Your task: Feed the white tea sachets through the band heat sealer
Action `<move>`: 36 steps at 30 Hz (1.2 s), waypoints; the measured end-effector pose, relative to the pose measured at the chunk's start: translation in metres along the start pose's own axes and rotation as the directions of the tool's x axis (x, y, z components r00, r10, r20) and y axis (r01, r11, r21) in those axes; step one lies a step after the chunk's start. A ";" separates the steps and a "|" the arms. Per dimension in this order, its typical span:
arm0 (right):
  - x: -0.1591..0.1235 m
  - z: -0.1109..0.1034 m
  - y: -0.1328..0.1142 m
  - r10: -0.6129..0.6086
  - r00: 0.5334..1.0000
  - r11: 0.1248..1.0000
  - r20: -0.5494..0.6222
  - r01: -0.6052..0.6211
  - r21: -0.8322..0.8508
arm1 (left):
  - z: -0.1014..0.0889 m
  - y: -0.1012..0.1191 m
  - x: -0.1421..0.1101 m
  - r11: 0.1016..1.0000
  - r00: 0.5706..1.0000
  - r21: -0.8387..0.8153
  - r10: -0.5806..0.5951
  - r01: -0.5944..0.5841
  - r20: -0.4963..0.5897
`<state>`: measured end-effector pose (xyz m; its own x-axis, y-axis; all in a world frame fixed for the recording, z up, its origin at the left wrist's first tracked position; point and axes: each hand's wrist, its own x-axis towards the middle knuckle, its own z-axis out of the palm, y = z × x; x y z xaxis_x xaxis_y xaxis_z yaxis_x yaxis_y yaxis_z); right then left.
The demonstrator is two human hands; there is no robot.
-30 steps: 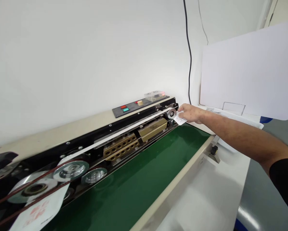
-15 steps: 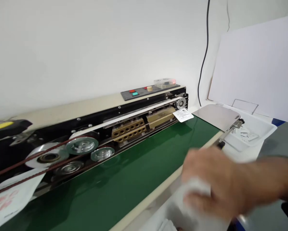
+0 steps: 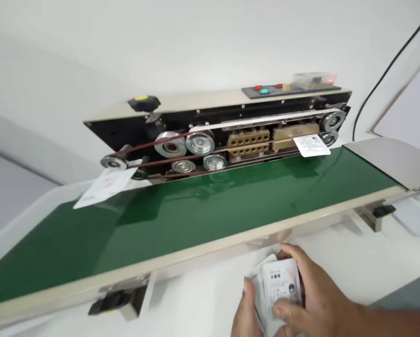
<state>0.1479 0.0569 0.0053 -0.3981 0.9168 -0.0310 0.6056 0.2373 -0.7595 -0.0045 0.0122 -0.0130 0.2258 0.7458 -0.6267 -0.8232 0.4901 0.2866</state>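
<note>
My left hand [image 3: 247, 309] and my right hand [image 3: 315, 290] meet at the bottom, in front of the band sealer [image 3: 182, 110]. Between them is a small stack of white printed pouches [image 3: 282, 281]. My left fingers wrap the stack's left side; my right thumb presses on the top pouch and the other fingers curl around its right edge. One white pouch [image 3: 311, 146] sits in the sealer's right end, its upper edge hidden between the bands. Another pouch [image 3: 106, 185] with red print sticks out at the left-end rollers, tilted over the belt.
A green conveyor belt [image 3: 210, 206] runs along the sealer's front. Black knobs [image 3: 112, 302] stick out below its near edge. At right are a metal plate [image 3: 395, 157] and part of a white tray [image 3: 411, 215]. A black cable [image 3: 392, 70] hangs on the wall.
My view has swung left. My right hand has come back from its blurred reach to the pouch stack. Both pouches in the sealer have travelled left along it.
</note>
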 end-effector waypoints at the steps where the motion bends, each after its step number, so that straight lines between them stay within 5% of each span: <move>1: 0.000 -0.005 -0.002 0.051 0.998 0.998 0.023 -0.052 0.047 | 0.005 0.000 -0.002 1.000 1.000 -0.026 -0.010 0.011 0.029; 5: 0.002 -0.014 -0.006 0.066 0.997 0.966 0.044 -0.075 0.246 | 0.018 0.002 -0.013 0.999 0.993 -0.050 0.021 -0.015 0.117; 16: 0.013 -0.019 0.001 0.098 0.995 0.858 -0.028 -0.070 0.510 | 0.025 0.002 -0.018 0.998 0.992 0.042 0.052 -0.048 -0.115; 21: 0.013 -0.024 -0.001 0.111 0.991 0.755 0.075 -0.133 0.642 | 0.022 0.002 -0.018 0.996 0.998 0.089 0.028 -0.023 -0.053; 29: 0.006 -0.014 -0.007 0.062 0.995 0.743 -0.074 0.003 0.670 | 0.008 0.001 -0.016 0.983 0.986 0.185 -0.013 -0.018 0.165; 36: -0.005 0.007 0.000 0.199 0.955 0.827 -0.221 -0.042 0.560 | 0.013 -0.007 -0.015 0.988 0.992 0.092 0.126 -0.125 0.003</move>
<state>0.1445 0.0504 0.0011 -0.1071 0.9936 -0.0368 0.1319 -0.0224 -0.9910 0.0048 0.0034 0.0034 0.1222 0.8028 -0.5836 -0.7933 0.4323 0.4286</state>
